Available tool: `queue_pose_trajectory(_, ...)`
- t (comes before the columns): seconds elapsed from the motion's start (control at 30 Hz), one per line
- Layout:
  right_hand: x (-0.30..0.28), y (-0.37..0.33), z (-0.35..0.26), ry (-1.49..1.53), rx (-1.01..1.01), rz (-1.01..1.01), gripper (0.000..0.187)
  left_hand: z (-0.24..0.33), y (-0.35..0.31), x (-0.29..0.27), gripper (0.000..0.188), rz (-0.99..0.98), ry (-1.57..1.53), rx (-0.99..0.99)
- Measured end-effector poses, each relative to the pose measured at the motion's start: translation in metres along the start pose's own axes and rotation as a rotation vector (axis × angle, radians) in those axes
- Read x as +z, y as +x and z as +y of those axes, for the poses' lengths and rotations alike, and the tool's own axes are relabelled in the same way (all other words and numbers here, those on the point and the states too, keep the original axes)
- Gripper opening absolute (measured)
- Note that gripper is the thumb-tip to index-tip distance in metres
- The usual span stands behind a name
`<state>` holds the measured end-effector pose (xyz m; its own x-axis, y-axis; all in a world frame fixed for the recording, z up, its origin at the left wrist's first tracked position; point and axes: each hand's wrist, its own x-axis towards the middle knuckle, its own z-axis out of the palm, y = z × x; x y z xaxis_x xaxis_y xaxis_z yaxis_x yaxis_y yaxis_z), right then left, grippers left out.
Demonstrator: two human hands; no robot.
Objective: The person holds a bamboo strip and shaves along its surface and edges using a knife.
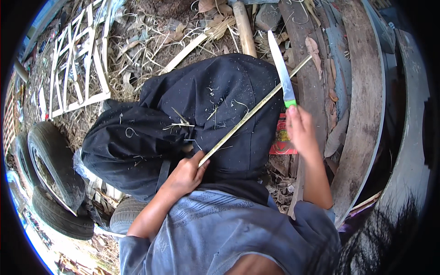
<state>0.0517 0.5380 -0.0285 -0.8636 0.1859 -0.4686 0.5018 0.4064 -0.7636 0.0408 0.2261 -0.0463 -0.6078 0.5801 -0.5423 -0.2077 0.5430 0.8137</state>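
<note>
My left hand point(185, 176) is closed round the near end of a long, thin bamboo strip point(247, 116). The strip slants up and to the right across my dark trousers point(215, 91), its far end over a wooden plank. In my right hand point(301, 129) is a knife point(283, 73) with a green handle, my fingers wrapped round it. Its long blade points up and crosses the strip near the far end; whether the two touch I cannot tell. Pale shavings point(224, 120) lie scattered on the trousers.
Weathered wooden planks point(360, 82) run along my right, beside a red packet point(283, 137). A lattice of pale strips point(78, 59) lies at the far left, with old tyres point(55, 169) nearer. Ahead, a round wooden stick point(244, 30) rests among shavings and dry leaves.
</note>
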Motion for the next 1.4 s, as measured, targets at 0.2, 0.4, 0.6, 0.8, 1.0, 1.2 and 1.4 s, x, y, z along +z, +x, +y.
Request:
queue_pose_trajectory(0.2, 0.012, -0.006, 0.006, -0.092, -0.078, 0.098, 0.038, -0.005, 0.000, 0.004, 0.017, 0.061, -0.029, 0.061)
queue_pose_trajectory(0.4, 0.007, -0.017, 0.012, 0.091, -0.039, 0.074, 0.038, -0.012, -0.003, 0.006, 0.017, 0.003, -0.048, 0.056)
queue_pose_trajectory(0.6, 0.000, -0.006, 0.005, 0.077, 0.027, 0.050, 0.037, -0.002, 0.000, -0.001, 0.016, -0.015, -0.029, -0.038)
queue_pose_trajectory(0.8, -0.013, -0.005, -0.006, 0.053, 0.067, 0.084, 0.038, 0.001, 0.000, 0.001, 0.018, -0.017, -0.037, -0.034)
queue_pose_trajectory(1.0, -0.010, -0.001, -0.006, 0.216, 0.128, -0.004, 0.037, -0.013, -0.001, 0.009, 0.016, 0.074, -0.014, 0.109)
queue_pose_trajectory(1.2, -0.026, 0.005, -0.020, 0.329, 0.265, -0.013, 0.040, -0.007, -0.001, 0.005, 0.017, 0.036, -0.010, 0.003)
queue_pose_trajectory(1.4, -0.028, 0.001, -0.012, 0.319, 0.221, 0.038, 0.038, -0.007, -0.001, 0.006, 0.017, 0.045, -0.029, 0.038)
